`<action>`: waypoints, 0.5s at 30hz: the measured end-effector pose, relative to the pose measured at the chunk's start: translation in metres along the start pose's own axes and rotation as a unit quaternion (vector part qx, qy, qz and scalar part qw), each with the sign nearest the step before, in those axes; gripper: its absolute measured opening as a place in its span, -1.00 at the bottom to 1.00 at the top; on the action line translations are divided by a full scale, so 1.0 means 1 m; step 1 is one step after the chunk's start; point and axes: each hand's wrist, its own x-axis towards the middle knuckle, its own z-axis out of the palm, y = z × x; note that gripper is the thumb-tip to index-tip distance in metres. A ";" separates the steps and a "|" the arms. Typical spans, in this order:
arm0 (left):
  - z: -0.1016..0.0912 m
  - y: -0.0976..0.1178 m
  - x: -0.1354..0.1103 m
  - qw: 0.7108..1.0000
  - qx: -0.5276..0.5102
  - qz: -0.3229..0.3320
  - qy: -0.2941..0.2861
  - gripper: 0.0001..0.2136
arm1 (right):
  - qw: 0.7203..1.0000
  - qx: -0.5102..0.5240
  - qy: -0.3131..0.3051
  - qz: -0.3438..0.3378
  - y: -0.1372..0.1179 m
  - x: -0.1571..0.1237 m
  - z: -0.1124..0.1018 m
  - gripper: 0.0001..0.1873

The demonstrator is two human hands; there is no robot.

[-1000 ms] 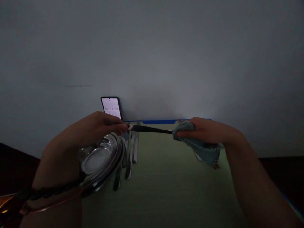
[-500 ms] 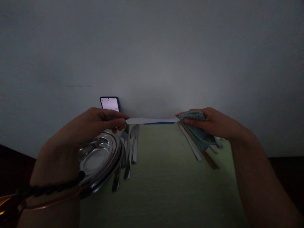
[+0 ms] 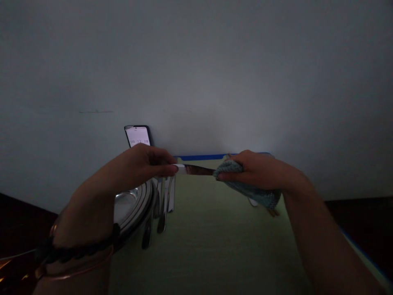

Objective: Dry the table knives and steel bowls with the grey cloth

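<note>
A shiny table knife [image 3: 199, 169] is held level above the table between my two hands. My left hand [image 3: 135, 169] pinches its left end between thumb and fingers. In my right hand [image 3: 260, 169] is a grey-green cloth [image 3: 254, 196], closed round the knife's right part, which the cloth hides. The loose part of the cloth hangs down toward the right.
Stacked metal divided plates [image 3: 143, 205] stand left, partly behind my left wrist. Several knives [image 3: 162, 223] lie beside them. Wooden chopsticks [image 3: 273, 212] show under the cloth. A lit phone [image 3: 138, 136] leans on the wall [image 3: 202, 82] behind the blue-edged green table [image 3: 208, 237].
My hands have come closer together and a little lower. The cloth has slid leftward along the knife, covering more of it, and the knife has turned so its surface looks darker.
</note>
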 end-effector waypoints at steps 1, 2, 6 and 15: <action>0.003 0.002 0.001 1.000 -0.009 0.007 0.001 -0.78 | 1.000 -0.005 0.003 -0.006 -0.003 0.002 0.003 -0.58; 0.006 0.004 0.003 1.000 -0.018 0.014 0.004 -0.79 | 1.000 -0.006 0.001 -0.015 -0.005 0.005 0.005 -0.59; 0.018 0.014 0.008 0.999 -0.025 0.035 0.012 -0.81 | 0.998 0.015 -0.034 -0.047 -0.008 0.013 0.013 -0.57; -0.001 0.001 -0.001 0.988 -0.083 0.011 0.126 -0.86 | 0.993 0.095 -0.051 0.038 0.017 0.001 0.000 -0.52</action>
